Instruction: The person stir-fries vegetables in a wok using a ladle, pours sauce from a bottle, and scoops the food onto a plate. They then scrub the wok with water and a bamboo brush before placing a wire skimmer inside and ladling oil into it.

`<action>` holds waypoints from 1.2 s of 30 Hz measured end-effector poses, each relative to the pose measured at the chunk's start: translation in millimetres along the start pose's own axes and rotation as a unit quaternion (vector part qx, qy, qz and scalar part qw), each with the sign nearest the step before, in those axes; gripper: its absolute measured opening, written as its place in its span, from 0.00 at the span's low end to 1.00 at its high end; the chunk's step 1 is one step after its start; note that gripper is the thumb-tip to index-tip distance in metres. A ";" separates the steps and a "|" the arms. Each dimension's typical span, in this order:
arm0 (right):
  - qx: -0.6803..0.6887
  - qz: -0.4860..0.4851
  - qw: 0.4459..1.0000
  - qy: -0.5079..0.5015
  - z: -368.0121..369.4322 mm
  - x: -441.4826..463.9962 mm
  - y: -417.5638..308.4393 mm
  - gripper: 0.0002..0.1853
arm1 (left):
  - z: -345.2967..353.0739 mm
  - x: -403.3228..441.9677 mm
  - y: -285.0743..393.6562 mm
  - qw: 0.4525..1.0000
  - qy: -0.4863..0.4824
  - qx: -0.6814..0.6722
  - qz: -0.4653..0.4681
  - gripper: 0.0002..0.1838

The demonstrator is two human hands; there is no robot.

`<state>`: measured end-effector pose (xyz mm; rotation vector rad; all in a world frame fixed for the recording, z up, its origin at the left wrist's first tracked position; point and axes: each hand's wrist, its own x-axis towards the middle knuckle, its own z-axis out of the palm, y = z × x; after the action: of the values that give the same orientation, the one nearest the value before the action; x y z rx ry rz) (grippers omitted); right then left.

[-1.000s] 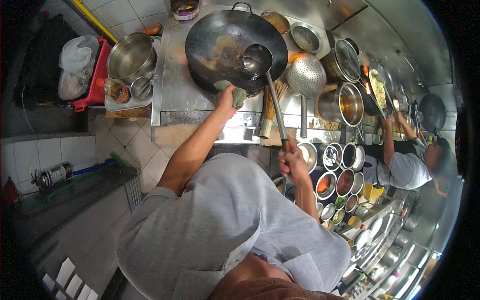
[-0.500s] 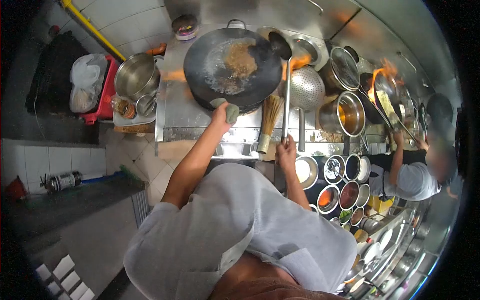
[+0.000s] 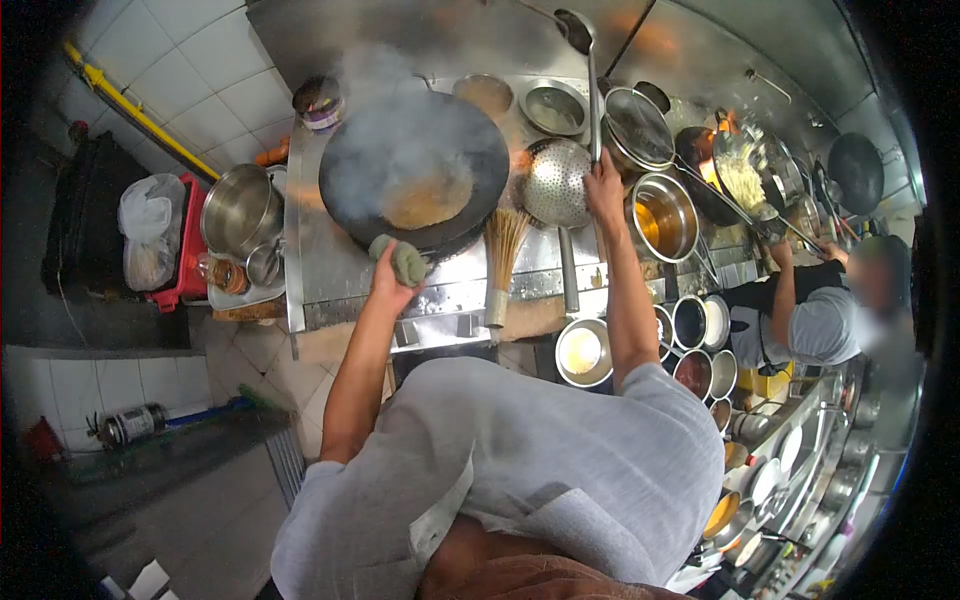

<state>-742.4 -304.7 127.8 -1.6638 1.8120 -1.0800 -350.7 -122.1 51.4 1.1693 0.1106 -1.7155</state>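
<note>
My left hand (image 3: 393, 283) is closed around a folded green-grey cloth (image 3: 409, 263) at the near rim of a large black wok (image 3: 478, 140). Light brown liquid or food (image 3: 428, 203) lies low in the wok, and thick smoke or steam rises over it. My right hand (image 3: 604, 193) grips the long handle of a ladle (image 3: 576, 33). The ladle's bowl is raised at the back of the stove, near the steel wall. Below and beside my right hand are a perforated strainer (image 3: 557, 185) and a bamboo wok brush (image 3: 505, 262).
A pot of amber liquid (image 3: 663, 217) stands right of my right arm, with a mesh skimmer (image 3: 640, 127) behind it. Several seasoning containers (image 3: 690, 322) line the right side. A co-worker (image 3: 822, 325) handles a flaming wok (image 3: 745, 175). A steel pot (image 3: 240, 210) sits left.
My right hand has carried the ladle forward and up, away from the wok's right edge. Smoke over the wok has thickened, and the brown contents now sit nearer its front rim.
</note>
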 end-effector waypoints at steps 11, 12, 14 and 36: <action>0.180 0.063 0.978 -0.087 -9.3 -7.5 19.7 0.28 | -189.5 8.6 -35.0 0.779 0.280 0.510 0.234 0.35; 0.181 0.084 0.978 -0.062 5.5 10.2 38.8 0.19 | -196.6 5.4 -38.9 0.678 0.367 0.623 0.132 0.39; 0.156 0.129 0.975 -0.094 20.8 44.8 47.2 0.15 | -187.2 -12.4 -50.8 0.660 0.380 0.634 0.132 0.40; 0.762 0.365 0.482 -0.230 -43.0 41.9 12.6 0.04 | -248.8 -12.3 -79.3 0.743 0.349 0.417 0.391 0.44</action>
<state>-790.4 -335.4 150.7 0.0644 0.3910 -0.9820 -251.2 63.0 -104.2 2.0849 -0.6847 -0.4483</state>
